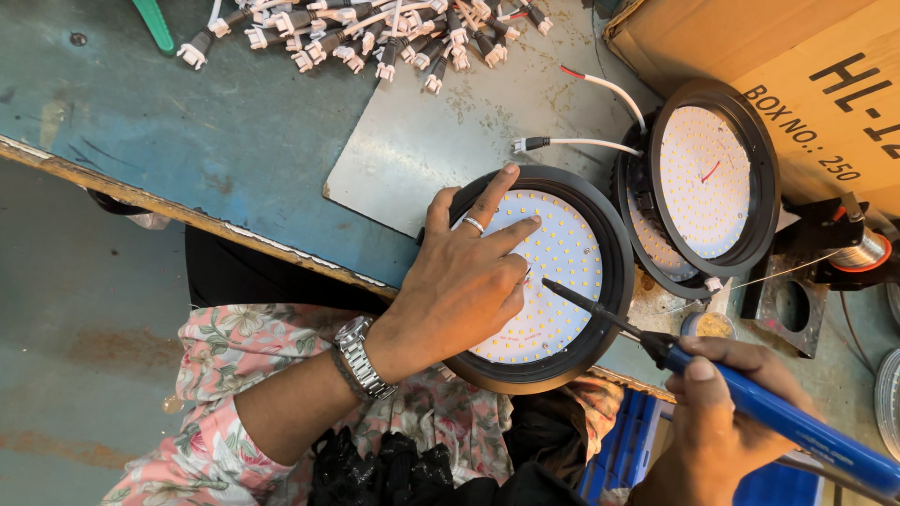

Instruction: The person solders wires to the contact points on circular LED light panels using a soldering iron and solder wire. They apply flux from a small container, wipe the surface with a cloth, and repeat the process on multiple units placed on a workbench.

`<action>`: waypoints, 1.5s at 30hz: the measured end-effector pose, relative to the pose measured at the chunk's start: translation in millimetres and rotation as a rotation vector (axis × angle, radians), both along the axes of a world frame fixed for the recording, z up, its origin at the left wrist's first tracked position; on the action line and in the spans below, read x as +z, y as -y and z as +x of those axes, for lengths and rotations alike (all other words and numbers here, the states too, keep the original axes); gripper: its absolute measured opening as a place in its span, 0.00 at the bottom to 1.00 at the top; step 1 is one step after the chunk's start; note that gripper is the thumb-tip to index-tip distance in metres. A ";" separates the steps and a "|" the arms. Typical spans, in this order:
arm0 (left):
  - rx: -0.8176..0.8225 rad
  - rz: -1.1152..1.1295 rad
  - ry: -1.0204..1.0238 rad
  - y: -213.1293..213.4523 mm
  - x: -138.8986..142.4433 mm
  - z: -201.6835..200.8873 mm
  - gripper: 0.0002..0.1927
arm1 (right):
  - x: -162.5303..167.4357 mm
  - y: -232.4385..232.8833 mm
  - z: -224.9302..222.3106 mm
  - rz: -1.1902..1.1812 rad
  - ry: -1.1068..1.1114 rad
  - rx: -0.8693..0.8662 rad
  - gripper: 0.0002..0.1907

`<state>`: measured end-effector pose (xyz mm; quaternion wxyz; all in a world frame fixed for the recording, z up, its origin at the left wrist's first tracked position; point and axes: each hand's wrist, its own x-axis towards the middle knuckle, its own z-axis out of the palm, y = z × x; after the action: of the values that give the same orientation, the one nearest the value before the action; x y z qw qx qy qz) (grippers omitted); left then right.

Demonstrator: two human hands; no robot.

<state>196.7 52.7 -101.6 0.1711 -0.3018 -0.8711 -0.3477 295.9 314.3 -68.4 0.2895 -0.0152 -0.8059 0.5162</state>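
A round black lamp housing with a white board of small yellow diodes lies flat on the bench edge in front of me. My left hand rests on it, fingers spread over the board and rim, a ring on one finger and a metal watch at the wrist. My right hand grips a blue-handled soldering iron; its dark tip touches the board near the centre, just beside my left fingers.
A stack of similar round lamps leans at the right against a cardboard box. A pile of black-and-white wire connectors lies at the back. A solder spool on a black stand and a small tin sit at right. A grey metal sheet covers the blue bench.
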 end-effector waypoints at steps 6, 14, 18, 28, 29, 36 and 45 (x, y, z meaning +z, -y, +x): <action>-0.001 0.002 -0.002 -0.2 0.7 -0.8 0.08 | -2.0 -4.5 -2.6 0.064 0.044 0.054 0.09; -0.004 -0.001 -0.004 -1.1 1.6 1.2 0.08 | 3.2 -1.2 -3.4 0.098 0.105 0.024 0.10; -0.003 -0.005 -0.001 -1.5 1.6 1.6 0.08 | 4.3 1.8 -2.3 0.080 0.107 0.024 0.10; -0.001 0.006 0.000 -0.4 0.7 -0.7 0.08 | -0.2 -4.6 -5.3 -0.074 -0.009 0.020 0.08; -0.002 0.003 0.002 -0.4 0.7 -0.8 0.08 | -0.6 -6.3 -5.1 -0.081 -0.004 0.019 0.08; -0.003 0.022 -0.006 -0.7 0.3 -1.1 0.08 | -12.6 -19.2 -5.8 -0.115 -0.043 0.014 0.08; 0.018 -0.039 -0.008 -2.7 0.1 -1.2 0.08 | -26.4 -30.4 -2.6 -0.152 -0.050 0.118 0.07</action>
<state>195.5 55.4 -101.5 0.1716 -0.2986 -0.8797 -0.3279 293.3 344.7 -94.8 0.2766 0.0230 -0.7566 0.5920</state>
